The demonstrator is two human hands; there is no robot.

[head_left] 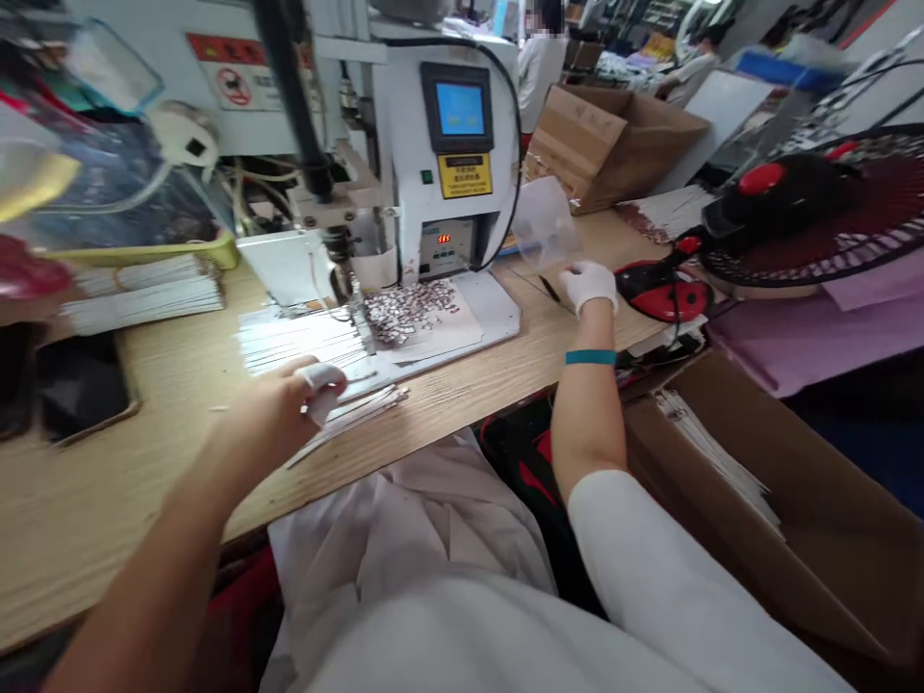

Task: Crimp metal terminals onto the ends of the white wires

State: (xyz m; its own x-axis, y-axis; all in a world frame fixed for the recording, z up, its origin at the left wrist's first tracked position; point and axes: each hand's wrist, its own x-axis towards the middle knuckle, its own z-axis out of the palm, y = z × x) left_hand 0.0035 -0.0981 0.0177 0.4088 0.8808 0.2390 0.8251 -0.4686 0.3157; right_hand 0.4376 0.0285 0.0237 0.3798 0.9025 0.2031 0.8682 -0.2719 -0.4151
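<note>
My left hand (307,390), with white covers on some fingers, is curled at the front of the machine base, over thin white strips (368,409) lying near the table edge. Whatever is between its fingertips is hidden. My right hand (590,285), in a white glove, is on the table right of the machine with fingers bent inward. Beside its fingers lies a slim dark pointed tool (551,289); whether they grip it is unclear. On the machine base (498,313) sits a heap of small brown-and-white pieces (411,313), with a fan of white strips (295,339) left of it.
The machine (400,125) with a blue screen (460,108) stands ahead. A black-and-red fan (786,202) is at right, above an open carton (830,558) holding white strips. Bundled strips (148,298) and a phone (83,383) lie left. Another person (541,72) is behind.
</note>
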